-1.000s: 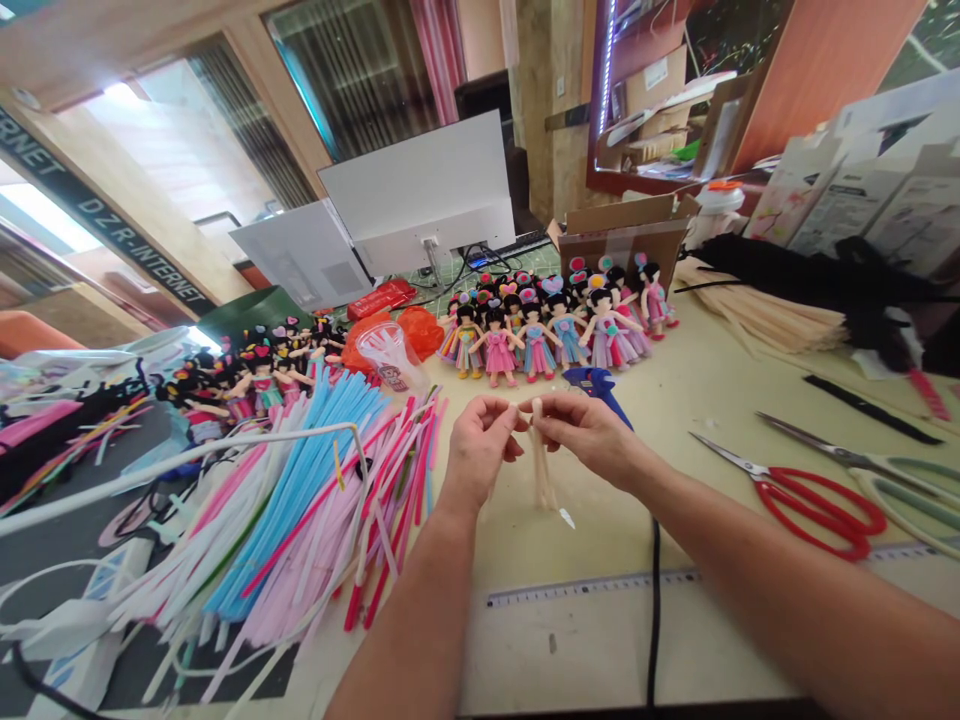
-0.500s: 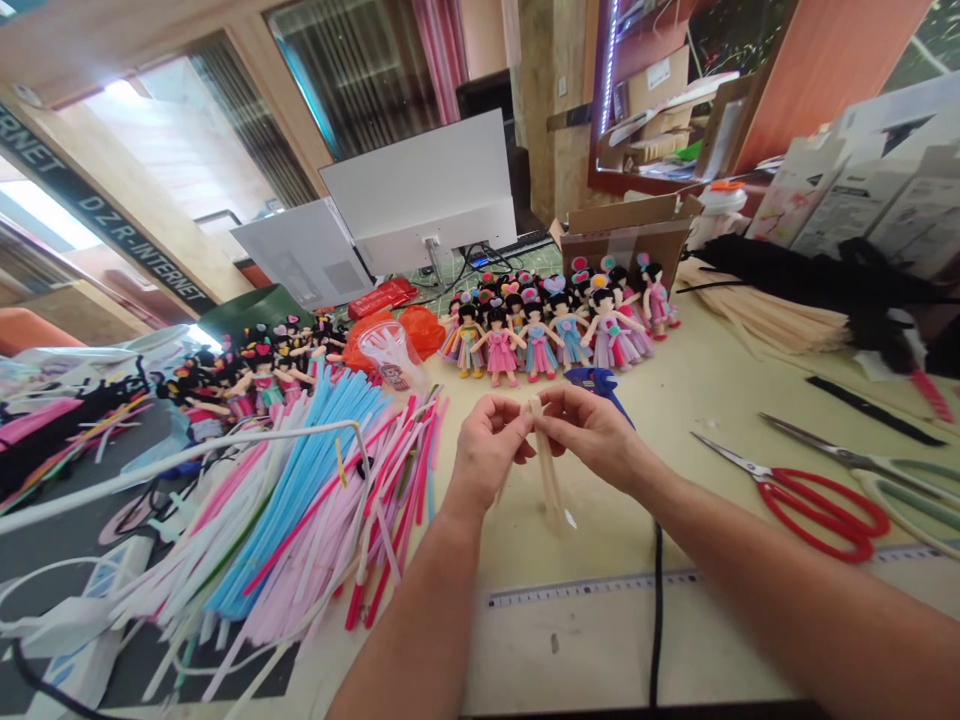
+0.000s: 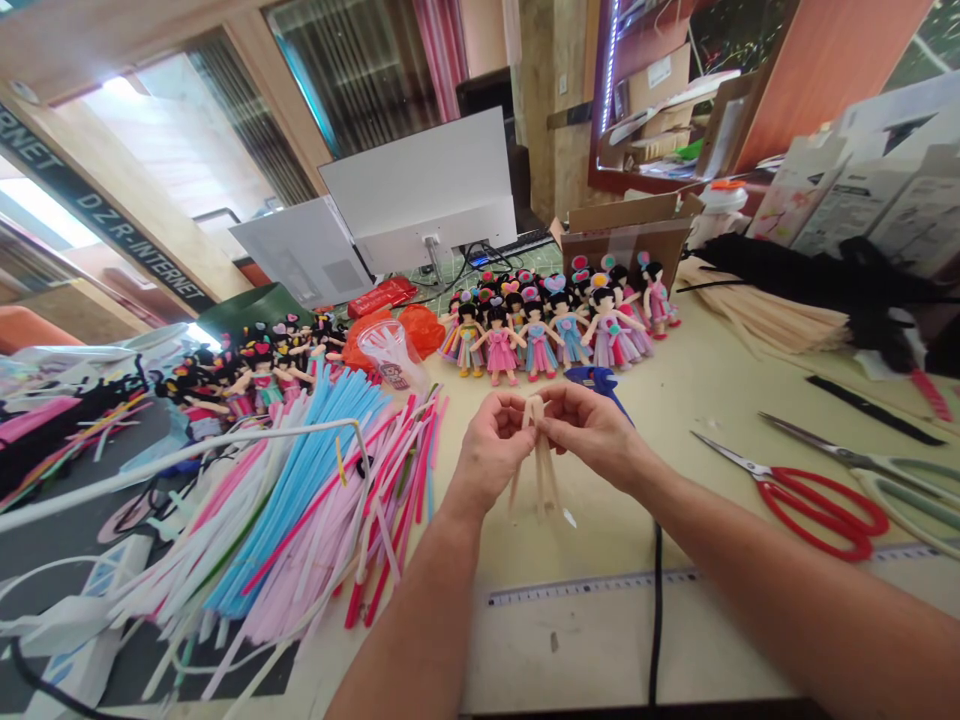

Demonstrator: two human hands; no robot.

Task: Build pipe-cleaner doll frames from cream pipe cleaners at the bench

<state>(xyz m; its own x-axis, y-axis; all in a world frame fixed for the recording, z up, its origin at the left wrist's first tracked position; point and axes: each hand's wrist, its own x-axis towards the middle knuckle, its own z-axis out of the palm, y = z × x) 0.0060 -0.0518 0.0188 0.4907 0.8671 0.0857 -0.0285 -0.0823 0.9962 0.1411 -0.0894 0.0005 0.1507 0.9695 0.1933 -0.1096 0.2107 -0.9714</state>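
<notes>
My left hand and my right hand meet above the cream table, both pinched on the top of a bundle of cream pipe cleaners. The strands hang down from my fingers and splay apart at their lower ends. A blue glue gun lies just behind my right hand, its black cord running under my right forearm toward me.
A heap of blue, pink and white pipe cleaners lies left. Small dolls stand in rows behind my hands, more dolls at left. Red-handled scissors and a second pair lie right. A ruler lies near me.
My hands have drawn slightly closer together and the bundle's lower ends have spread into separate strands. Nothing else on the table has moved.
</notes>
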